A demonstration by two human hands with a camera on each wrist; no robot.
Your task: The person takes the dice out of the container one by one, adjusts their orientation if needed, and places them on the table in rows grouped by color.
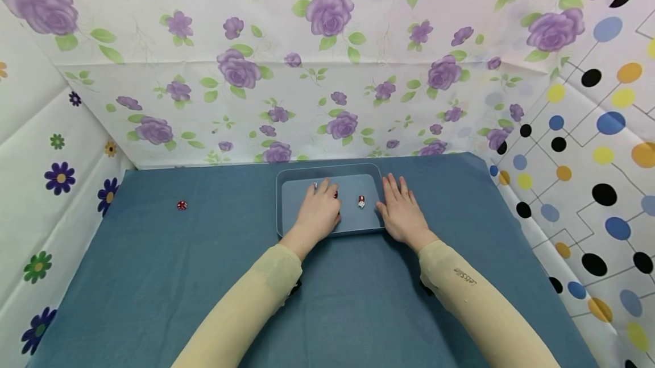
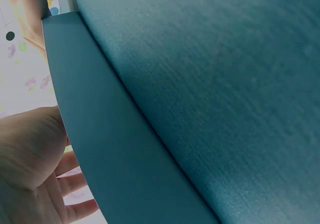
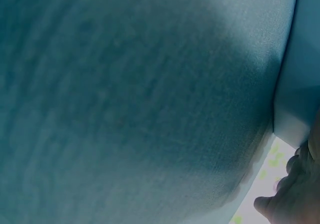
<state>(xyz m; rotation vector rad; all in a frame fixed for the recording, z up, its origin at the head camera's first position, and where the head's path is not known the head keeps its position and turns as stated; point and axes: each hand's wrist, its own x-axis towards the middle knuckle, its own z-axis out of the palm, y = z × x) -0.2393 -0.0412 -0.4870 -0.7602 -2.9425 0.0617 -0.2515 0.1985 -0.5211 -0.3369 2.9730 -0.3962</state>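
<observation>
A blue-grey cloth [image 1: 153, 277] spreads beneath the tray [image 1: 348, 183], a shallow rectangle in smooth, plain blue-grey with rounded corners and low raised walls. Right of the tray, the right hand [image 1: 402, 209] lies along its side wall, fingers straight and gripping nothing. Over the tray's left half, the left hand [image 1: 318, 209] reaches down with bent fingers; whether it grasps anything, I cannot tell. Well left of the tray sits a red piece [image 1: 182, 205] with white spots. Inside the tray's right half, a tiny red die [image 1: 361, 198] adjoins a dark-dotted white die [image 1: 361, 205].
</observation>
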